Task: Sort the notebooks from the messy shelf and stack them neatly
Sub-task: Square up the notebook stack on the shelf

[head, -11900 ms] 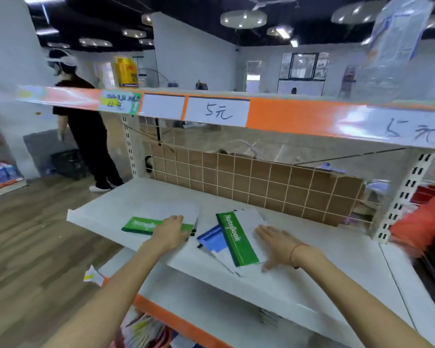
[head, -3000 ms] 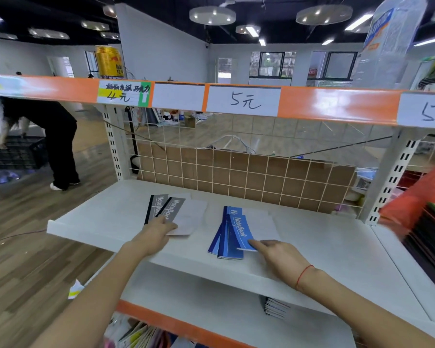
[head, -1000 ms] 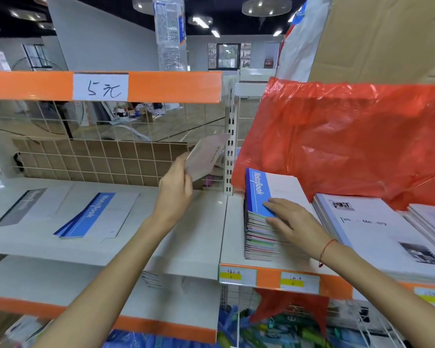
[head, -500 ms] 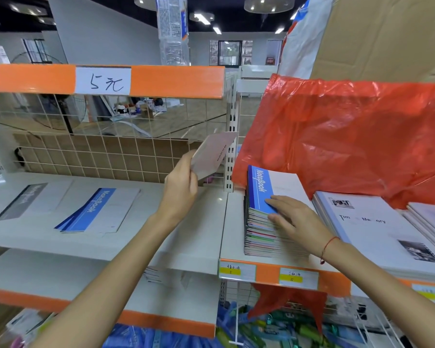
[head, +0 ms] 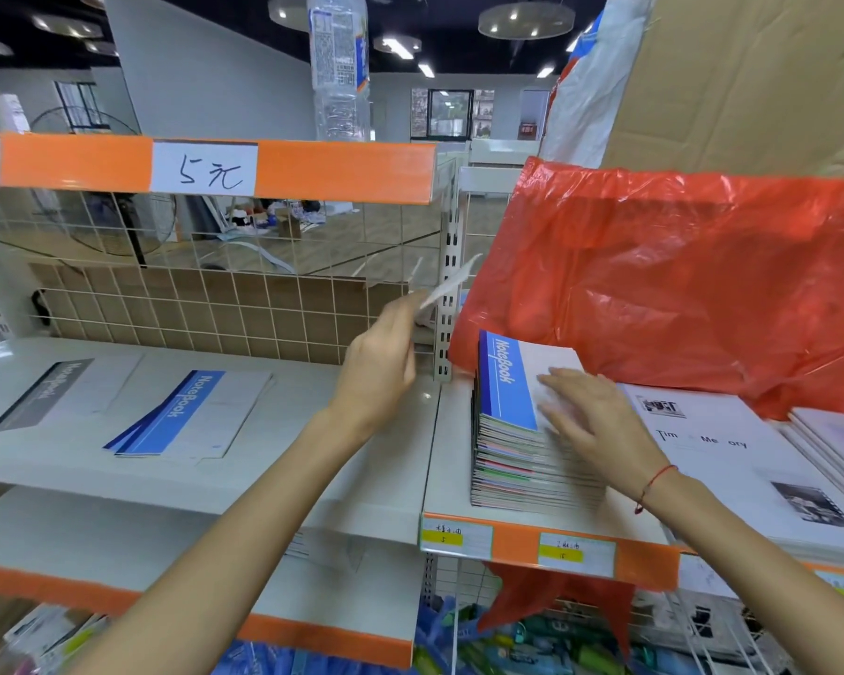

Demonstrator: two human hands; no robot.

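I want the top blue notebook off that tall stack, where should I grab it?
Pinch the blue notebook at its near spine corner, coming from the front-left. That corner is bare; the right hand lies on its white half, and the red bag crowds the back.

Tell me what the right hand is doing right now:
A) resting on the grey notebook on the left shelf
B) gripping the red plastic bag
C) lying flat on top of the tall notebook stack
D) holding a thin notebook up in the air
C: the right hand lies fingers spread on the blue cover topping the tall notebook stack, while the left hand holds the thin notebook aloft.
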